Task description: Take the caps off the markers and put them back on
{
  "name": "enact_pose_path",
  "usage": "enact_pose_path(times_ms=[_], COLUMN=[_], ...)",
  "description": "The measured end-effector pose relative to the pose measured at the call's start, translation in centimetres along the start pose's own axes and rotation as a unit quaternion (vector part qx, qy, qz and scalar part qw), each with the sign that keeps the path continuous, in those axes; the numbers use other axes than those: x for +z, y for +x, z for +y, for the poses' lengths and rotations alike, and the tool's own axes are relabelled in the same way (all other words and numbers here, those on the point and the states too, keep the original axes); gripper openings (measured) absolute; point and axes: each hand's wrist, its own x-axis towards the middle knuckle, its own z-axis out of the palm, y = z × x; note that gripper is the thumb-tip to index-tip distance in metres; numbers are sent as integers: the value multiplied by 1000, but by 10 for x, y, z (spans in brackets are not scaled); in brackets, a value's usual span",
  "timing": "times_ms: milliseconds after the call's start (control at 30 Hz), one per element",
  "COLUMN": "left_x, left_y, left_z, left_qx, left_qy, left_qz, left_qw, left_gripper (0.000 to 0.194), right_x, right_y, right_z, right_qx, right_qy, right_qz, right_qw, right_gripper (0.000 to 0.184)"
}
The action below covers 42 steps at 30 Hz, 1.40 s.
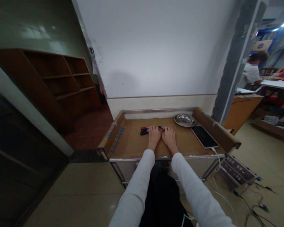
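The pens [144,130] lie on the cardboard-lined surface [132,145], dark and red ends showing at nine o'clock of the left hand [154,134], whose half-bent fingers cover them. The right hand [169,135] — fingers also bent — is at their three o'clock side; I cannot tell either grip. Farther out, a metal dish [185,120] sits at two o'clock, a phone [204,136] at three.
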Motion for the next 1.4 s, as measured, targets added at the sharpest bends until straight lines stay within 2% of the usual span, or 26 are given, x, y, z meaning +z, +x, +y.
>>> enact_pose_path(times_ms=[133,300,400,600,800,867,1067,1400], left_x=[-7,-11,-10,-11,-10,-10,-11,-9], left_y=[-4,-18,-24,-23,-21,-21,-21,-23], left_z=[1,0,-1,-2,-3,-2,-2,-2], left_qx=[-45,-178,-216,-220,-220,-222,-218,-196], left_qy=[25,50,57,54,57,59,55,46], left_qz=[43,86,91,81,74,81,78,72], left_qw=[998,979,970,970,971,970,971,977], left_gripper=[25,24,28,30,26,26,27,28], right_x=[0,1,3,2,-1,-2,-4,-1], right_y=[1,2,2,3,3,2,0,1], right_z=[2,4,4,5,4,3,0,0], right_qx=[0,8,10,-14,-160,-152,-56,-41], right_qy=[14,41,52,102,185,176,96,71], right_qz=[9,9,11,22,-7,-19,-28,-27], right_qw=[1000,999,999,994,970,972,993,996], right_gripper=[28,27,28,32,27,26,37,40])
